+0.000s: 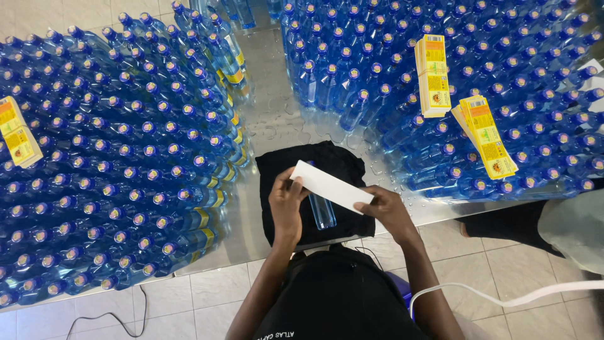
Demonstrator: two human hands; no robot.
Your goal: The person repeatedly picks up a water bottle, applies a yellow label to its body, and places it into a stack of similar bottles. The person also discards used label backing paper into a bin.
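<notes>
Two hands are closed on one white label strip [331, 186]: the left hand [286, 204] at its near-left end, the right hand [385, 211] at its lower-right end. It is held over a bare blue bottle [322, 211] lying on a black cloth [314, 165]. Beyond, some bottles at the left mass's edge [217, 200] seem labelled; most [478, 94] are apparently not. Yellow label stacks [433, 75] are left on the caps.

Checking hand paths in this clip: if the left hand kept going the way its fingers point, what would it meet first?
The left hand points up-right at the white strip it already pinches; past that, probably the black cloth, though depth is unclear.
</notes>
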